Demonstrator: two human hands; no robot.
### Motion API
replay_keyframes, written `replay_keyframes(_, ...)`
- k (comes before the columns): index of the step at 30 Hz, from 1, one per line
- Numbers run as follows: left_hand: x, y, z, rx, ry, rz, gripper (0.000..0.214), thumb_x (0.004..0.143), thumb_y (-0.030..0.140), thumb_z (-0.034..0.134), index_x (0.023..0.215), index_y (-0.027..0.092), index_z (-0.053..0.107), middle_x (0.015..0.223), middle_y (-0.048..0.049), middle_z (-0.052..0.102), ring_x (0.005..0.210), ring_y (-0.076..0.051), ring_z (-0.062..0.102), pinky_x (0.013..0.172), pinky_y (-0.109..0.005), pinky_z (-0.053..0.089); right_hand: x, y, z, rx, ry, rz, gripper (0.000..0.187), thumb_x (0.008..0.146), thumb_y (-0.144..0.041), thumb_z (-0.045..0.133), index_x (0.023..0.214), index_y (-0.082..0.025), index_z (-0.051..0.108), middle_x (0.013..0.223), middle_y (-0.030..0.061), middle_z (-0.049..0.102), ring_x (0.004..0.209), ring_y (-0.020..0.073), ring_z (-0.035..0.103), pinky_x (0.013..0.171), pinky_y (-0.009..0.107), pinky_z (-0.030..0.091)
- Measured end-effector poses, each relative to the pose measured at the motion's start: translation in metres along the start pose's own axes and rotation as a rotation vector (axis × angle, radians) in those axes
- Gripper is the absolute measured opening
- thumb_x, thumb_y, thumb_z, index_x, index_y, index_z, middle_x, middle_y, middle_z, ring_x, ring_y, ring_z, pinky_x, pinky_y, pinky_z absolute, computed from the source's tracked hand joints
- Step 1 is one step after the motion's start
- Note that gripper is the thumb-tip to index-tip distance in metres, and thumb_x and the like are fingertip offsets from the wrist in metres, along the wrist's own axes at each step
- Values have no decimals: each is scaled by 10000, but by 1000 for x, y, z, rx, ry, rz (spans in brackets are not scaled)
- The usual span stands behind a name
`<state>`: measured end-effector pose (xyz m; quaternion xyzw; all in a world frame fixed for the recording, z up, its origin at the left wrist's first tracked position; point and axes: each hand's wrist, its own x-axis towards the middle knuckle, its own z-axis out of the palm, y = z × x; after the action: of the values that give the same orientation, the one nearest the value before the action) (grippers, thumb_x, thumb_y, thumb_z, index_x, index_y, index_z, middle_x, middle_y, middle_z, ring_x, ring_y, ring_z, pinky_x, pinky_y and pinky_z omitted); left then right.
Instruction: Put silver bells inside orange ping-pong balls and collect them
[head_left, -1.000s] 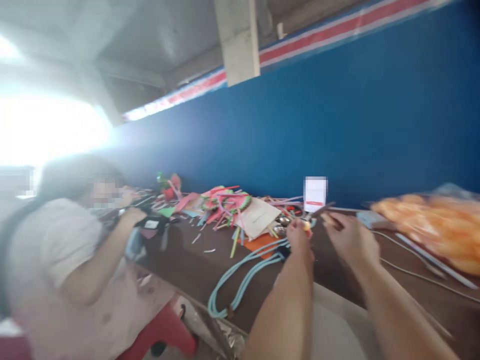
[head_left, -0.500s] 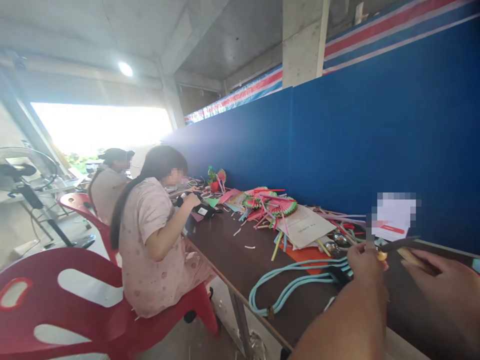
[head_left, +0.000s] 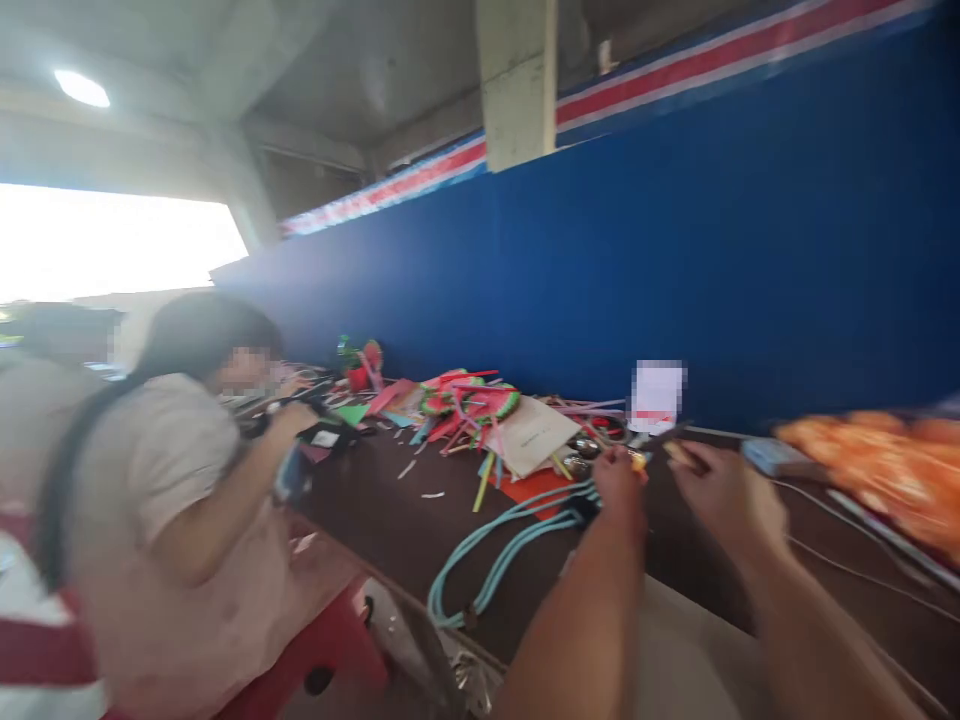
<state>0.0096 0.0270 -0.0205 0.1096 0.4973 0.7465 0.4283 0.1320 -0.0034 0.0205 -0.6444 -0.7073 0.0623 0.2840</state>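
Fingers of your left hand (head_left: 619, 482) pinched a small yellow piece (head_left: 638, 462) over the desk (head_left: 390, 530). Fingers of your right hand (head_left: 724, 500) clasped a tan-handled tool (head_left: 679, 454).

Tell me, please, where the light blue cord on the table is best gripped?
Probably the light blue cord at its looped end by the near edge of the table, from above: the strands lie bunched in the open there, while the far end runs up to the left hand.

A small yellow piece (head_left: 638, 463) sits pinched at the fingertips of the left hand (head_left: 621, 485), just above the worktop. Beside it, a slim dark tool (head_left: 677, 434) lies almost level, gripped by the right hand (head_left: 724, 495); blur hides its kind.
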Motion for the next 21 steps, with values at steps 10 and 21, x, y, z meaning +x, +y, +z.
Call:
replay_keyframes(10,-22,1,0,-197,-89,-144,18,845,168,614,840,164,597,729,-1,612,555,-70,570,574,-186,479,-4,2,-6,20,-112,117,293,880,-277,494,1101,-252,686,1139,104,674,1008,248,642,756,300,453)
replay_keyframes(21,-28,-3,-2,-246,-191,-166,77,847,172,588,920,150,601,812,-31,640,591,-95,594,564,-201,475,0,19,24,-17,-262,184,280,839,-215,542,1079,-214,685,1141,134,678,1071,276,629,832,363,474)
